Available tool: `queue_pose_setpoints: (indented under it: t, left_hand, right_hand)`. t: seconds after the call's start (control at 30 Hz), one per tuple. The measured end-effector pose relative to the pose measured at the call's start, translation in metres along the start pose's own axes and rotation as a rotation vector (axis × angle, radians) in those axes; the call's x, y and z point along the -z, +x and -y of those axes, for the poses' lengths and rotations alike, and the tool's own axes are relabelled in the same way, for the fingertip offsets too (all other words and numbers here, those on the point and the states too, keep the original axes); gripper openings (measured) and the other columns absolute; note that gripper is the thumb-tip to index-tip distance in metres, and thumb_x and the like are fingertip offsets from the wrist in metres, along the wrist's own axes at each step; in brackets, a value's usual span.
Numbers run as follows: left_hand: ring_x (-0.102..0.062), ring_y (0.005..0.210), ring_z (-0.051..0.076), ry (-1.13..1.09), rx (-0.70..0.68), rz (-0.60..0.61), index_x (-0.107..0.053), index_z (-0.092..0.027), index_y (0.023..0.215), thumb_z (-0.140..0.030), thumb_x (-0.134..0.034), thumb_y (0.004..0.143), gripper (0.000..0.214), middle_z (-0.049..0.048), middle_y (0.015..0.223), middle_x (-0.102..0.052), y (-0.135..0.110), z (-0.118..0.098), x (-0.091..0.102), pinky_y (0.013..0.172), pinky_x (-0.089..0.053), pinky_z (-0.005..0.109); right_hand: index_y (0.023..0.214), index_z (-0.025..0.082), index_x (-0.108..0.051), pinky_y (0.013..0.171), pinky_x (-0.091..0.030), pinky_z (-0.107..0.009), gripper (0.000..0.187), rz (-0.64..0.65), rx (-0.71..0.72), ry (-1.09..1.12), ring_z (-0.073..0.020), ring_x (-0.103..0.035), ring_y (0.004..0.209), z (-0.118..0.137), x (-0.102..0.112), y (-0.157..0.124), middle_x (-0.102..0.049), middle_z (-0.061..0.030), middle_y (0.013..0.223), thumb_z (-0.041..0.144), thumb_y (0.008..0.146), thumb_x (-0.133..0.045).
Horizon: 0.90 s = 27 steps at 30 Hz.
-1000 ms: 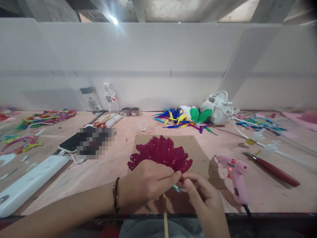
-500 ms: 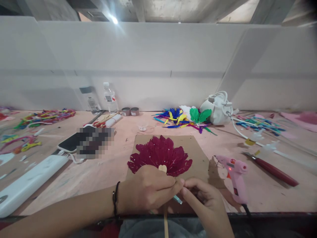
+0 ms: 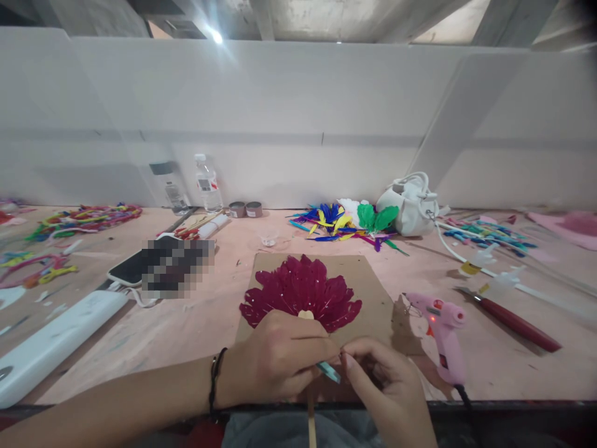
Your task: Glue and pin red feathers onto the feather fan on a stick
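My left hand (image 3: 280, 354), a dark bracelet at its wrist, is closed over the base of a fan of dark red feathers (image 3: 308, 283). A slim light-blue item (image 3: 329, 371) pokes out from beneath its fingers; its kind is not clear. My right hand (image 3: 387, 379) pinches at the left fingertips, thumb against index finger, and whatever lies between them is too small to name. Below the hands runs a thin wooden stick (image 3: 311, 423), past the table edge. A pale rounded piece (image 3: 306, 315) sits at the feathers' base. Under the fan lies brown cardboard (image 3: 373, 286).
To the right are a pink glue gun (image 3: 443, 336) with a lit red light and a red-handled knife (image 3: 517, 323). Colourful feathers (image 3: 331, 218) lie behind, beside a white bag (image 3: 410, 205). On the left are a white power strip (image 3: 65, 342), a phone (image 3: 135, 264) and a water bottle (image 3: 208, 186).
The light-blue item has shifted slightly left and up and shows more. My left fingers have moved a little, and my right hand has drawn slightly down.
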<state>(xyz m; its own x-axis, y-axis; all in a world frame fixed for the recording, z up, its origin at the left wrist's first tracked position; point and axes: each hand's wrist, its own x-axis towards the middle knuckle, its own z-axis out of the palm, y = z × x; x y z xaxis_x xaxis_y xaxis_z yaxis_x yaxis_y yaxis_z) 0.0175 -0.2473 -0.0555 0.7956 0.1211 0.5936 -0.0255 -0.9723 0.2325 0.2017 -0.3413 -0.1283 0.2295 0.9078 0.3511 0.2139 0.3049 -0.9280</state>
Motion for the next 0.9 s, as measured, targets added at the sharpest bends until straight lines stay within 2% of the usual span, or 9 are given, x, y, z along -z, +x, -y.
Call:
queue_pose_setpoints:
  t: [0.23,0.4,0.63,0.9]
  left_hand:
    - [-0.065,0.073,0.013,-0.064,0.086,-0.062,-0.071,-0.013,0.098,-0.008,-0.058,0.095,0.014,0.0049,0.085,-0.072,0.0001,-0.0021,-0.0039,0.064,-0.045,0.025]
    - [-0.064,0.072,0.012,-0.074,0.129,-0.052,-0.072,-0.013,0.096,-0.009,-0.058,0.097,0.014,0.0052,0.085,-0.072,0.0008,-0.0026,-0.0043,0.064,-0.046,0.023]
    - [-0.066,0.074,0.014,-0.042,0.083,-0.040,-0.072,-0.013,0.100,-0.013,-0.054,0.101,0.018,0.0064,0.085,-0.073,-0.0003,-0.0003,-0.0035,0.066,-0.048,0.024]
    - [-0.062,0.065,0.013,-0.016,0.028,-0.035,-0.070,-0.014,0.097,-0.016,-0.051,0.102,0.020,0.0045,0.075,-0.069,-0.0002,-0.0006,-0.0037,0.057,-0.043,0.025]
  right_hand:
    - [0.080,0.023,-0.073,0.053,-0.045,-0.020,0.023,-0.017,0.000,-0.041,-0.0143,-0.063,0.059,0.0002,-0.0005,-0.0006,-0.070,0.0002,0.070,0.036,0.097,-0.064]
    - [0.083,0.024,-0.075,0.055,-0.048,-0.020,0.021,-0.023,0.005,-0.016,-0.0150,-0.066,0.062,0.0022,0.0000,-0.0009,-0.073,-0.0003,0.074,0.037,0.097,-0.066]
    - [0.087,0.024,-0.076,0.058,-0.052,-0.020,0.020,-0.022,0.002,-0.004,-0.0167,-0.071,0.068,0.0004,0.0006,-0.0016,-0.076,-0.0017,0.080,0.037,0.098,-0.066]
    - [0.077,0.021,-0.071,0.050,-0.043,-0.022,0.027,0.007,-0.040,-0.019,-0.0148,-0.060,0.056,-0.0009,0.0008,-0.0010,-0.067,-0.0007,0.066,0.037,0.097,-0.065]
